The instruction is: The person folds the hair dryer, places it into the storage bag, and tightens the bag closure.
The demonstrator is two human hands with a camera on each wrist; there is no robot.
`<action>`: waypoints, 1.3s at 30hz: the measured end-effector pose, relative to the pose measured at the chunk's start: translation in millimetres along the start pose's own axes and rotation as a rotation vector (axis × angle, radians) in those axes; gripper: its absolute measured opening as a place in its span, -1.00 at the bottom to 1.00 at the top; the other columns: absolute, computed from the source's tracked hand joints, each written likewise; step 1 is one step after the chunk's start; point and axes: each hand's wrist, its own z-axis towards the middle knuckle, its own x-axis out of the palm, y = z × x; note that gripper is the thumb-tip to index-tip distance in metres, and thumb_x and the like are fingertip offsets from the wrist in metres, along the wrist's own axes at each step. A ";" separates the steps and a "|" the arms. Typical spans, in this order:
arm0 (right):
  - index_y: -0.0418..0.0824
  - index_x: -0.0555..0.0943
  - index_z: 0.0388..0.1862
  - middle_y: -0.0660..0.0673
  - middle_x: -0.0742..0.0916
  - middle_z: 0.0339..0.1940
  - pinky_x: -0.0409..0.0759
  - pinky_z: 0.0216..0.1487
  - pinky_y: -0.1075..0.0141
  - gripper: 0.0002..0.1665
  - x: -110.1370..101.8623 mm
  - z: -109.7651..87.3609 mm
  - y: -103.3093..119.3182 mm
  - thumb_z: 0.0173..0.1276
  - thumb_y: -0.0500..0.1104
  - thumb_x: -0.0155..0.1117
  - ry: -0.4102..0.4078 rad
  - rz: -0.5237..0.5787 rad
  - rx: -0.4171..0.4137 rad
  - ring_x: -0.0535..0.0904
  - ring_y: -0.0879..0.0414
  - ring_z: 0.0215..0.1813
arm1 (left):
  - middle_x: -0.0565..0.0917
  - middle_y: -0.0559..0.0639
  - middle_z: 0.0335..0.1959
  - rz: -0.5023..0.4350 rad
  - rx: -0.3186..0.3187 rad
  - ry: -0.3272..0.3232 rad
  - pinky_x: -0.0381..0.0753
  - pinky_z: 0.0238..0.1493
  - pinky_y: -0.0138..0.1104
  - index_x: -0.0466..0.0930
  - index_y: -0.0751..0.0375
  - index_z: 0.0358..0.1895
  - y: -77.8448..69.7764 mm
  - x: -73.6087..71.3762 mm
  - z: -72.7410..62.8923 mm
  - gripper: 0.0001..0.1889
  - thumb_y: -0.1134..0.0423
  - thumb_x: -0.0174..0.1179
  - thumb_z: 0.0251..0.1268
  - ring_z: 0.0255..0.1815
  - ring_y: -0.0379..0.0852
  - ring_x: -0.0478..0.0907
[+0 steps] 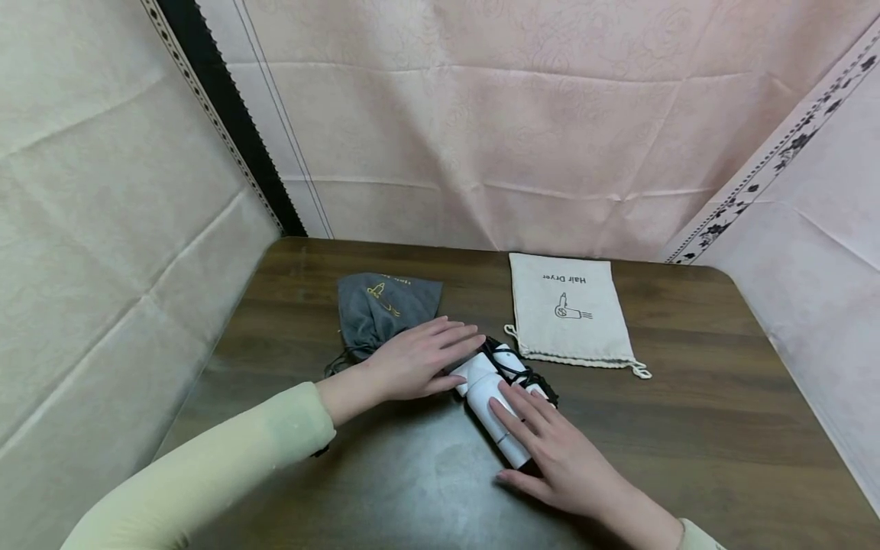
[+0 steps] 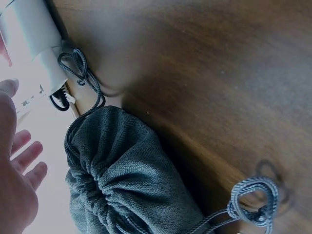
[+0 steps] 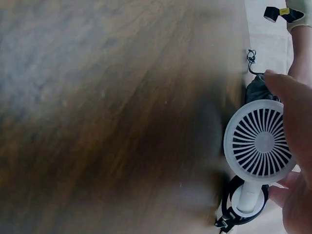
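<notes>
A white hair dryer (image 1: 490, 397) with a black cord (image 1: 509, 368) bundled along its folded handle lies on the wooden table. My right hand (image 1: 564, 458) lies over its near end, fingers extended along the body. In the right wrist view, the dryer's round vented grille (image 3: 263, 142) is beside that hand. With fingers straight, my left hand (image 1: 419, 360) reaches to the dryer's far end; whether it touches cannot be told. A dark grey drawstring pouch (image 1: 385, 305) lies just beyond the left hand, partly hidden by it. Its gathered neck (image 2: 97, 190) shows in the left wrist view.
Behind the dryer to the right, a white drawstring bag (image 1: 571, 313) printed "Hair Dryer" lies flat. Pale cloth hangings (image 1: 481, 137) rise along the table's (image 1: 687, 428) back and sides. The pouch's looped cord (image 2: 253, 200) trails over the wood.
</notes>
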 end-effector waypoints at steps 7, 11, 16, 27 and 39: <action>-0.26 0.33 0.67 -0.34 0.37 0.67 0.24 0.64 -0.02 -0.03 2.8 -3.1 -5.2 0.40 0.12 0.39 0.036 -0.059 -0.030 0.41 -0.26 0.57 | 0.46 0.11 0.57 0.002 -0.003 -0.009 0.26 0.64 -0.05 0.33 0.12 0.64 1.2 -0.1 -3.5 -0.32 -0.10 0.17 0.64 0.58 0.08 0.41; -0.27 0.34 0.66 -0.35 0.37 0.66 0.29 0.61 -0.06 -0.07 1.2 -7.9 -10.5 0.38 0.02 0.33 0.035 -0.035 -0.058 0.41 -0.25 0.58 | 0.46 0.12 0.57 -0.001 -0.007 -0.019 0.27 0.64 -0.05 0.34 0.13 0.64 1.7 0.6 -4.8 -0.31 -0.10 0.20 0.63 0.57 0.09 0.41; -0.28 0.35 0.65 -0.36 0.39 0.65 0.32 0.57 -0.09 -0.01 0.4 -10.5 -13.5 0.27 -0.05 0.42 0.015 -0.025 -0.076 0.43 -0.27 0.56 | 0.46 0.13 0.57 -0.011 -0.007 -0.027 0.28 0.63 -0.04 0.34 0.13 0.64 1.0 1.5 -4.9 -0.30 -0.10 0.21 0.62 0.57 0.10 0.42; -0.22 0.35 0.67 -0.33 0.40 0.65 0.42 0.52 -0.11 0.06 3.0 -4.8 -14.4 0.24 -0.01 0.56 0.035 -0.055 -0.068 0.42 -0.22 0.57 | 0.43 0.11 0.60 -0.017 -0.029 -0.003 0.27 0.64 -0.04 0.30 0.11 0.66 -2.4 0.9 -3.3 -0.30 -0.12 0.17 0.64 0.59 0.09 0.39; -0.18 0.40 0.64 -0.32 0.44 0.63 0.51 0.40 -0.03 0.06 3.3 -2.2 -17.9 0.19 -0.03 0.64 0.004 -0.037 -0.106 0.46 -0.26 0.53 | 0.45 0.11 0.59 -0.021 -0.040 -0.002 0.28 0.63 -0.04 0.31 0.11 0.66 0.2 5.2 -5.6 -0.30 -0.12 0.19 0.63 0.58 0.09 0.41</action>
